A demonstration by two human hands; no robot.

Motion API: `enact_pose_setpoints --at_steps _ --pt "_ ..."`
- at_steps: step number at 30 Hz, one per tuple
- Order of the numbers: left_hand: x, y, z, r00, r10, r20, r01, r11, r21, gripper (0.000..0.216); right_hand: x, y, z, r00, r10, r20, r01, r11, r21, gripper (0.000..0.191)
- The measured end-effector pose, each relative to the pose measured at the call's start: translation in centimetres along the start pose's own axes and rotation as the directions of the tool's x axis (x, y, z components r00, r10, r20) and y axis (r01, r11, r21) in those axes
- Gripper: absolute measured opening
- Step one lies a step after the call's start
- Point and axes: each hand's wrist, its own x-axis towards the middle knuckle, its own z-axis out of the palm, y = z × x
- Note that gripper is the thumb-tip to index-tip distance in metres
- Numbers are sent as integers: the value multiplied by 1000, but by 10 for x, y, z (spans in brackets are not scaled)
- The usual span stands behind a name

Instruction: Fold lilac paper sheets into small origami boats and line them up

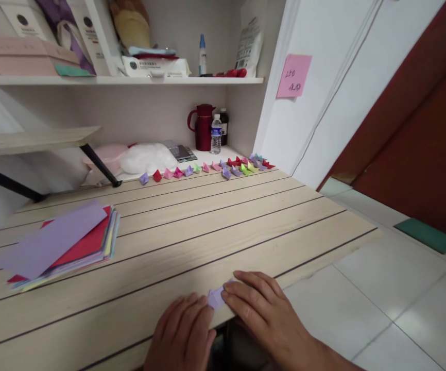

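Observation:
A small folded piece of lilac paper lies at the near edge of the wooden desk. My left hand rests palm down on the desk, its fingertips touching the paper's left side. My right hand lies beside it, fingers curled over and pressing the paper's right side. Most of the paper is hidden under my fingers. A stack of coloured paper sheets, with a lilac sheet on top, sits at the left. A row of several small folded paper shapes in many colours runs along the desk's far edge.
At the back stand a red jug, a water bottle and a white bag. A shelf above carries boxes and bottles. A pink sticky note hangs on the white wall. Tiled floor and a red door lie to the right.

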Motion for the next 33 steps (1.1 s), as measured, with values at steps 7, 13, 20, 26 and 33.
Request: enact_pose_setpoints --at_steps 7,13,20,26,33 --pt "-4 11 -7 990 -140 35 143 986 -89 32 4 -13 2 971 50 -235 -16 989 144 29" --pt "3 9 -16 983 -172 62 181 959 -220 31 9 -16 -6 966 64 -249 4 965 263 23" --pt "14 17 -30 910 -405 87 398 797 -454 13 19 -19 -25 956 263 -130 -171 859 482 13" --pt "35 18 -17 411 -881 233 690 134 -711 49 44 -14 -39 710 671 215 -471 225 853 23" --pt "77 11 2 507 -625 594 601 -237 -763 79 70 -12 -14 656 655 377 -160 -367 916 37"
